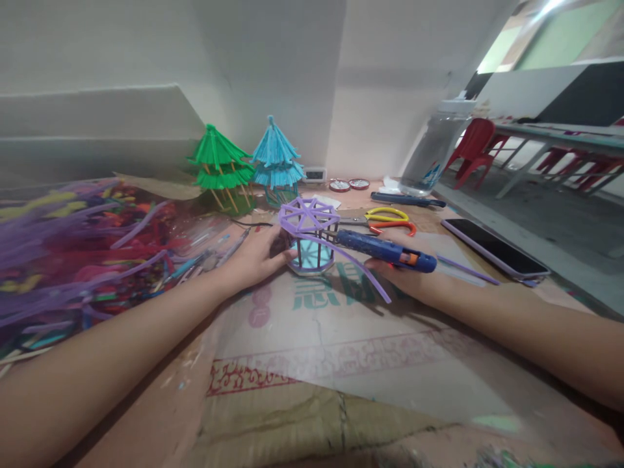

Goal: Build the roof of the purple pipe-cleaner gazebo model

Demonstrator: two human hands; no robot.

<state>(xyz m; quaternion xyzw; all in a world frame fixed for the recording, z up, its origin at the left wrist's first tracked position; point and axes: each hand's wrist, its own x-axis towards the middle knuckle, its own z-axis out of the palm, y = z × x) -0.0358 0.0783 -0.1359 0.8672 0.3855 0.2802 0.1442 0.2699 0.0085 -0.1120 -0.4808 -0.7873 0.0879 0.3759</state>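
A small purple pavilion frame [309, 216] stands on the cardboard, with dark posts between its spoked top and a pale blue base. My left hand [260, 255] grips it from the left, fingers closed around its side. In my right hand [397, 260] is a blue hot glue gun [387, 247], its nozzle pointing left at the frame's upper right edge. A loose-ended purple pipe cleaner [363, 270] runs from the frame's top and curves down to the right, below the glue gun.
Finished green [221, 166] and blue [275, 156] pavilions stand behind. Scissors [390, 218], a utility knife [408, 199], a phone [494, 248] and a clear bottle [433, 153] are at the right. Pipe cleaners [73, 253] heap up at left. Cardboard [312, 344] covers the table.
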